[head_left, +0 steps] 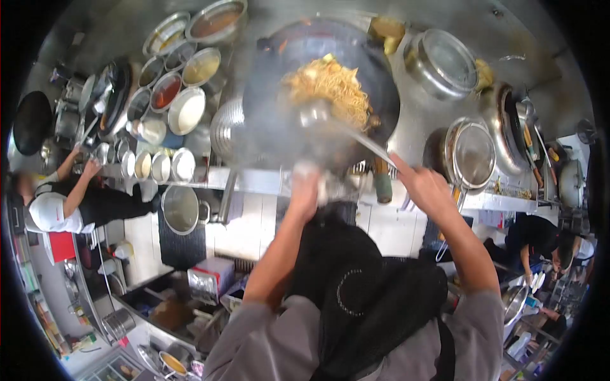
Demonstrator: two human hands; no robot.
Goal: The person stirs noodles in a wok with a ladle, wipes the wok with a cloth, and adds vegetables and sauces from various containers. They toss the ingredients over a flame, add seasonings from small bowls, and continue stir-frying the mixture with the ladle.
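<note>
A large dark wok (267, 95) sits on the stove with noodles (337, 86) heaped toward its far side. My right hand (422, 187) is closed round the handle of a metal ladle (365, 140), whose bowl is in the wok beside the noodles. At the wok's near edge, my left hand (304, 197) is closed on a pale cloth (306, 169). Steam and motion blur that spot, so the wok's rim or handle under the cloth cannot be made out.
Metal bowls of sauces (166, 91) and a white-filled bowl (187, 111) stand left of the wok. To the right are a lidded pot (450, 60) and a strainer (473, 159). A co-worker (57, 209) works far left; other people (537, 244) are far right.
</note>
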